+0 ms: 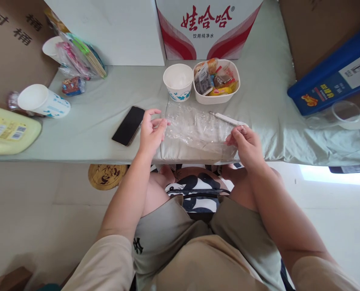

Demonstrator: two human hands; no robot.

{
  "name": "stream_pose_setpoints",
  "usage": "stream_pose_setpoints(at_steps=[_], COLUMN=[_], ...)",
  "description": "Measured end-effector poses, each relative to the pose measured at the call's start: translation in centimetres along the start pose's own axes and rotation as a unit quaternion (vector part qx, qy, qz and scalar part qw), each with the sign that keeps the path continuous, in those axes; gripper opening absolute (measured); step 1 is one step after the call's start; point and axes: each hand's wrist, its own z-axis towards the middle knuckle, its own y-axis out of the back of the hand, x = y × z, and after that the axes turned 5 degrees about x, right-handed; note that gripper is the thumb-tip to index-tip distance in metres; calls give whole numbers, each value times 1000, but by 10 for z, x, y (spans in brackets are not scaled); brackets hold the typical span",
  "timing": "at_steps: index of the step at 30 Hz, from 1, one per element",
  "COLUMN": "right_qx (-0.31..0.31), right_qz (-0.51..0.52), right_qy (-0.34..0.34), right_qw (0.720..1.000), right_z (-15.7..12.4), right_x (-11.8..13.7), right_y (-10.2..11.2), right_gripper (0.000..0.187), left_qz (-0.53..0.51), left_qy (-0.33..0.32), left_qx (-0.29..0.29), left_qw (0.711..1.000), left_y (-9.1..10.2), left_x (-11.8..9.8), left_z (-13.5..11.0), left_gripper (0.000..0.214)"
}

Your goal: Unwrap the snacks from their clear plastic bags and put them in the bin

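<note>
A clear plastic bag (198,129) lies flat on the pale green table (91,121) in front of me. My left hand (151,131) pinches the bag's left edge between thumb and fingers. At the bag's right near corner, my right hand (245,143) is closed on the plastic. A thin white pen-like stick (226,118) rests on the bag's far right part. A black phone (129,125) lies face up just left of my left hand.
Behind the bag stand a white paper bowl (178,81) and a white tub of wrapped snacks (216,81). A red-and-white carton (208,28) stands at the back. A paper cup (43,101) lies left; a blue box (334,81) and clear cup (345,115) sit right.
</note>
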Motion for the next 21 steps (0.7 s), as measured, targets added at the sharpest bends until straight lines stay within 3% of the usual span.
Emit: stream_pose_setpoints(at_steps=[2, 5, 8, 10, 12, 16, 19, 21], right_qx=[-34, -83, -113, -122, -123, -120, -113, -118], right_qz=[20, 22, 19, 19, 14, -2, -8, -3], right_qy=[-9, -7, -5, -13, -19, -26, -24, -18], right_qw=[999, 996, 993, 992, 992, 992, 993, 993], right_z=[1, 4, 6, 7, 7, 7, 7, 8], right_x=[1, 1, 0, -1, -2, -3, -3, -4], right_y=[0, 0, 1, 2, 2, 3, 3, 3], right_gripper=[51, 57, 59, 58, 57, 55, 52, 50], left_qz=[-13, -16, 6, 5, -29, -83, -77, -86], left_qy=[28, 71, 73, 57, 51, 69, 80, 92], left_qx=[49, 186, 266, 250, 199, 113, 99, 126], left_qw=[998, 980, 961, 967, 978, 988, 989, 984], left_y=[5, 12, 13, 10, 5, -2, -1, 4], left_x=[1, 1, -1, -2, -2, -1, -1, -2], left_z=[1, -1, -4, -6, -5, -1, 0, -1], left_gripper=[40, 53, 51, 36, 22, 16, 15, 23])
